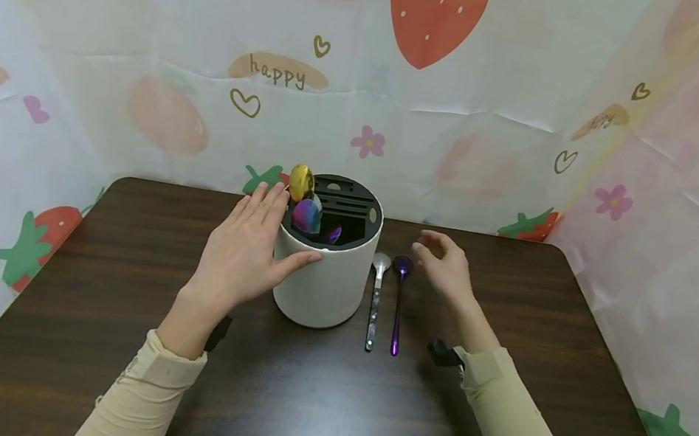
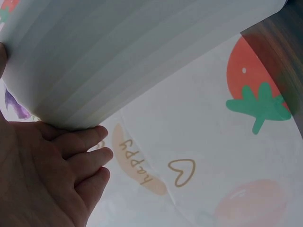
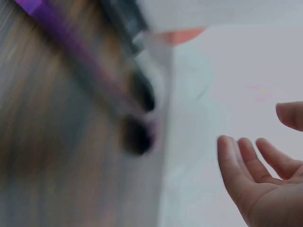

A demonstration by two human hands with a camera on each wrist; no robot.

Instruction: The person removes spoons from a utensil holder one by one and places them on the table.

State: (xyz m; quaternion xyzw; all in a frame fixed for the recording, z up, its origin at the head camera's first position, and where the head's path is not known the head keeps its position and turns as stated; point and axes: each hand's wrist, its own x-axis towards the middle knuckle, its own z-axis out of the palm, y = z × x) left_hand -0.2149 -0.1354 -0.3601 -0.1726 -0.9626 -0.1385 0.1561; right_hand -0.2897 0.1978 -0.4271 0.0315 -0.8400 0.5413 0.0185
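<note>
A white ribbed utensil holder [image 1: 321, 285] with a black slotted top [image 1: 352, 200] stands on the table. My left hand [image 1: 243, 255] rests against its left side, fingers straight and thumb reaching across the front near the rim. In the left wrist view the fingers of this hand [image 2: 71, 161] lie along the holder's wall [image 2: 118, 56]. A gold spoon [image 1: 301, 182] and a purple-blue spoon [image 1: 306, 216] stick up from the top. Right of the holder lie a spoon with a patterned grey handle [image 1: 375, 303] and a purple spoon [image 1: 399, 307]. My right hand [image 1: 446, 267], loosely curled and holding nothing, hovers beside the purple spoon.
The dark wooden table [image 1: 294, 419] reaches back to a hanging cloth [image 1: 519, 63] printed with strawberries and hearts. Another purple utensil tip [image 1: 333, 235] shows inside the holder's opening. Both lying spoons are close to the holder, bowls pointing away from me.
</note>
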